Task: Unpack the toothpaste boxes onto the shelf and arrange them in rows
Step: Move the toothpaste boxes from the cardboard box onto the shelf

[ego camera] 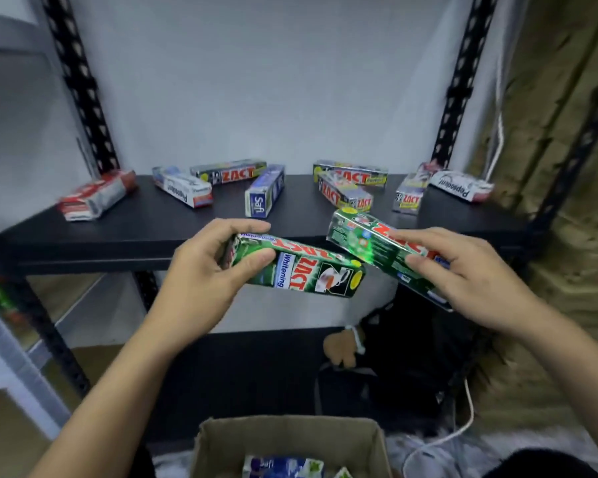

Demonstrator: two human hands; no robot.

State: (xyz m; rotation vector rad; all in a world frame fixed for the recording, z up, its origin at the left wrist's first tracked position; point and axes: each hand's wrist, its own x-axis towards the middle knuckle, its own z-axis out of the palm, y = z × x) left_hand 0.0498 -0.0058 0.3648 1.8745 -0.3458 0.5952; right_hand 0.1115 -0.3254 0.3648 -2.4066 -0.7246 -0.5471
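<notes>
My left hand (206,274) grips a green Zact toothpaste box (311,270) by its left end, just in front of the black shelf (135,232). My right hand (463,270) holds a second green Zact box (363,236), tilted, its far end over the shelf's front edge. Several toothpaste boxes lie scattered at odd angles on the shelf: a red one (95,196) at the left, a white Pepsodent (182,186), a blue Safi (265,191), silver Zact boxes (346,193), and another Pepsodent (461,186) at the right.
An open cardboard carton (290,439) sits below me at the bottom middle, with more boxes inside. Black perforated uprights (83,84) frame the shelf on both sides. A lower shelf level, dark bags and a white cable (463,426) lie underneath.
</notes>
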